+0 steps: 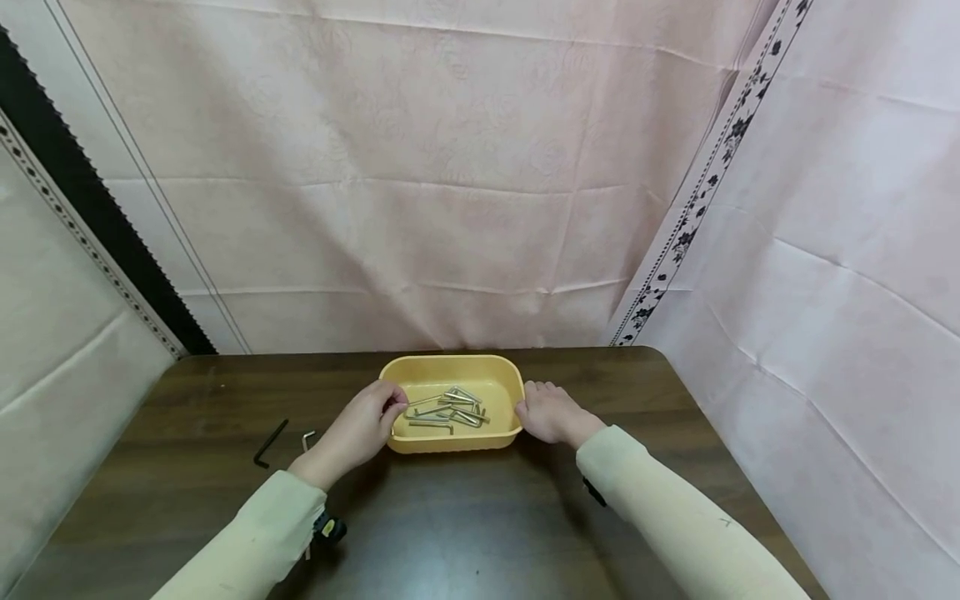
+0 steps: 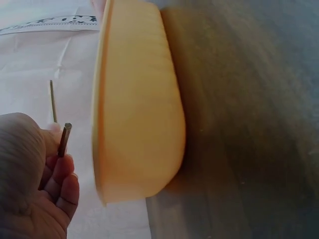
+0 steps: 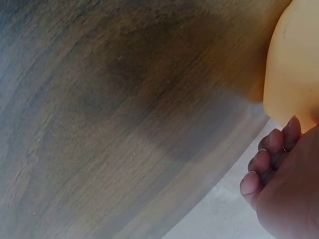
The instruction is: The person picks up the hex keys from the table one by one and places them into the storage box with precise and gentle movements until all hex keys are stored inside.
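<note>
A shallow yellow tray (image 1: 450,445) lies on the table, with several brass-coloured hex keys (image 1: 438,419) in a loose pile inside. At its left end, my left hand (image 1: 363,427) pinches one hex key (image 2: 65,140) between thumb and fingers, above the rim; its long arm points in over the pile. My right hand (image 1: 551,412) holds the tray's right end, thumb at the rim and fingers along the outside. In the right wrist view, the curled fingers (image 3: 271,141) sit against the tray's outer wall (image 3: 291,74).
Left of the tray, a black hex key (image 1: 271,442) lies on the dark wooden table (image 1: 465,517). A silver hex key (image 1: 306,440) lies partly hidden behind my left forearm. Pale cloth curtains (image 1: 465,183) hang behind the table and along both sides.
</note>
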A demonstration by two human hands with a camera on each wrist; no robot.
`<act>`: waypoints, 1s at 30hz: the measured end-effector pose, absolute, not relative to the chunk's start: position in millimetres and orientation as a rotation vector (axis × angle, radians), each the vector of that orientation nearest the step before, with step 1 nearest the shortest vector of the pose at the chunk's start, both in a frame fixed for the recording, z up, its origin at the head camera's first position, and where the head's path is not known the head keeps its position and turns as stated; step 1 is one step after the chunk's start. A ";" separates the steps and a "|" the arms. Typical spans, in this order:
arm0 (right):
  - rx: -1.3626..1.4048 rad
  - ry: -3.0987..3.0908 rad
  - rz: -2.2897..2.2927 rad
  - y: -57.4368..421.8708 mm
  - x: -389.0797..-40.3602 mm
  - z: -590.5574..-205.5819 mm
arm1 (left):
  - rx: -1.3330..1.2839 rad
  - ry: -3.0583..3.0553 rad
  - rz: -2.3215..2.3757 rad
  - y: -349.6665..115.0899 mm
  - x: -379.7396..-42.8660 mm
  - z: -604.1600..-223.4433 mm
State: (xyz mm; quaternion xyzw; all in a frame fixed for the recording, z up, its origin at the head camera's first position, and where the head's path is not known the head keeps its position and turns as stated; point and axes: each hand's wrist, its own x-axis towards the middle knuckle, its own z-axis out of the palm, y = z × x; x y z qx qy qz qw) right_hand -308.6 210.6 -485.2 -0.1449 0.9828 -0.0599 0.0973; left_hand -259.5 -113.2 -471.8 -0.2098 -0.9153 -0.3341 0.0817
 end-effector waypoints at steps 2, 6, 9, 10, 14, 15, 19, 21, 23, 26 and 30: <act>-0.438 2.912 -0.177 210.9 -308.7 -484.4 | -0.630 -2.742 -1.007 -112.4 -259.8 -472.9; -0.436 2.913 -0.171 211.4 -308.8 -483.4 | -0.631 -2.731 -1.005 -108.4 -264.3 -472.7; -0.421 2.911 -0.173 211.7 -308.8 -483.3 | -0.625 -2.708 -0.982 -103.2 -270.7 -471.3; -0.416 2.910 -0.176 211.7 -308.6 -483.2 | -0.619 -2.701 -0.974 -101.3 -273.5 -471.2; -0.411 2.901 -0.203 211.3 -308.1 -483.6 | -0.619 -2.684 -0.897 -94.1 -285.9 -472.4; -0.412 2.901 -0.201 211.0 -307.9 -483.8 | -0.618 -2.687 -0.877 -92.6 -289.1 -473.0; -0.409 2.899 -0.203 210.6 -307.6 -484.1 | -0.629 -2.724 -0.800 -87.2 -301.0 -476.9; -0.415 2.900 -0.206 210.1 -307.8 -484.0 | -0.649 -2.743 -0.755 -86.1 -306.9 -480.2; -0.416 2.902 -0.212 210.3 -307.8 -483.8 | -0.674 -2.755 -0.711 -85.0 -312.9 -484.1; -0.415 2.901 -0.205 210.0 -308.6 -484.0 | -0.700 -2.755 -0.658 -85.8 -319.4 -489.6; -0.418 2.895 -0.202 211.6 -309.1 -485.6 | -0.714 -2.786 -0.607 -86.1 -321.1 -493.9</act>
